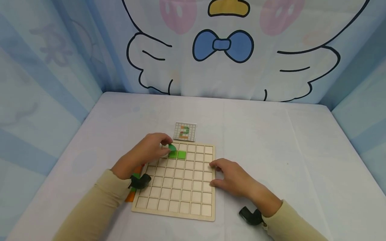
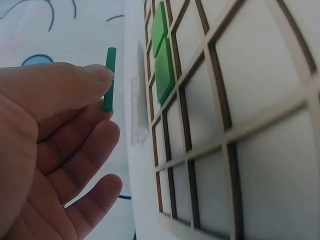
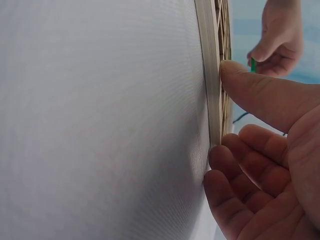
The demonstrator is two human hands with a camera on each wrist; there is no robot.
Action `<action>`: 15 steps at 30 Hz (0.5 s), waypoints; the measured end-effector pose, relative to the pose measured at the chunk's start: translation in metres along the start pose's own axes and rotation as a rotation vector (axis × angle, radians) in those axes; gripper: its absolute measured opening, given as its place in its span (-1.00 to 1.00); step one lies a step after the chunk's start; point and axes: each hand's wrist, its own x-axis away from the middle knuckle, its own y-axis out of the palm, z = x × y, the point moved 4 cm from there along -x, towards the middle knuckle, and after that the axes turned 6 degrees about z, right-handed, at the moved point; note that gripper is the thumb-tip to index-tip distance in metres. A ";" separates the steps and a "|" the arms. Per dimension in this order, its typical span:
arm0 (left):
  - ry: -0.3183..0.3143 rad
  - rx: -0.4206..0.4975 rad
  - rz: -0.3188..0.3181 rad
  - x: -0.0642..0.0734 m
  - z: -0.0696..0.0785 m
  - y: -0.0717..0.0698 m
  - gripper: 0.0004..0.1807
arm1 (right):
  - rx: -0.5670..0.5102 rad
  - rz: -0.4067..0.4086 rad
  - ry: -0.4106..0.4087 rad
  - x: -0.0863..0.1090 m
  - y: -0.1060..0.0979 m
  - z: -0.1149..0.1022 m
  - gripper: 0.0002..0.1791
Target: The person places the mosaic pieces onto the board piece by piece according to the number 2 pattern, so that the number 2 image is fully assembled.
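My left hand (image 1: pixel 153 147) pinches a dark green tile (image 1: pixel 172 147) with a curved edge between thumb and fingertip, above the upper left of the wooden grid board (image 1: pixel 174 211). In the left wrist view, this tile (image 2: pixel 109 80) appears edge-on, apart from the board. Two light green square tiles (image 1: pixel 182 155) sit side by side in the board's cells, close under the held piece. My right hand (image 1: pixel 235 177) rests at the board's right edge. The right wrist view shows its thumb (image 3: pixel 250 87) over the board's rim and its other fingers loosely bent beside it.
Beyond the board lies a small pattern card (image 1: pixel 184 131) with a coloured figure on a grid. Orange and green pieces (image 1: pixel 130 196) lie along the board's left side, partly hidden by my left wrist. The white-covered table (image 1: pixel 271 140) meets a printed curtain at the back.
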 end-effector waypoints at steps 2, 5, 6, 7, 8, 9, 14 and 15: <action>0.012 0.005 -0.006 -0.001 0.004 0.004 -0.68 | 0.000 0.001 0.002 0.000 -0.001 0.000 -0.42; 0.027 0.011 -0.024 -0.003 0.008 0.010 -0.70 | -0.001 0.000 0.005 0.000 -0.001 -0.001 -0.42; 0.033 0.005 -0.030 -0.004 0.010 0.012 -0.70 | -0.002 -0.001 0.007 0.000 -0.001 -0.001 -0.42; 0.038 -0.001 -0.037 -0.005 0.011 0.014 -0.70 | -0.002 -0.002 0.009 0.000 -0.001 -0.001 -0.42; 0.039 -0.006 -0.045 -0.005 0.013 0.016 -0.70 | -0.002 -0.003 0.010 0.000 -0.001 -0.001 -0.42; 0.044 -0.015 -0.050 -0.005 0.014 0.017 -0.69 | -0.003 -0.003 0.011 0.000 -0.001 -0.001 -0.42; 0.044 -0.029 -0.066 -0.009 0.018 0.025 -0.69 | -0.003 -0.003 0.011 0.000 -0.001 -0.001 -0.42; 0.045 -0.030 -0.066 -0.009 0.018 0.027 -0.70 | -0.002 -0.003 0.011 0.000 -0.001 -0.001 -0.42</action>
